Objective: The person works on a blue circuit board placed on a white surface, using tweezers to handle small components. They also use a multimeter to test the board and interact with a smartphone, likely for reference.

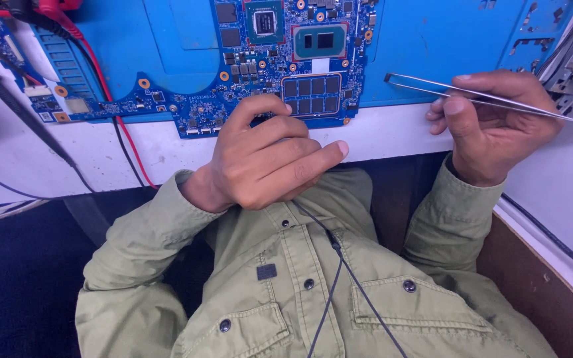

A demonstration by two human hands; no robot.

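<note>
- Left hand (266,156): loosely curled, fingertips on the blue rectangular circuit board (280,63) at 12 o'clock.
- Right hand (492,122), 3 o'clock: pinching slim silver metal tweezers (492,99), tips toward 9, beside the board.

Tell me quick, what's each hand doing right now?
Left hand: loosely curled at the edge of the blue circuit board, holding nothing visible.
Right hand: closed on metal tweezers.
</note>
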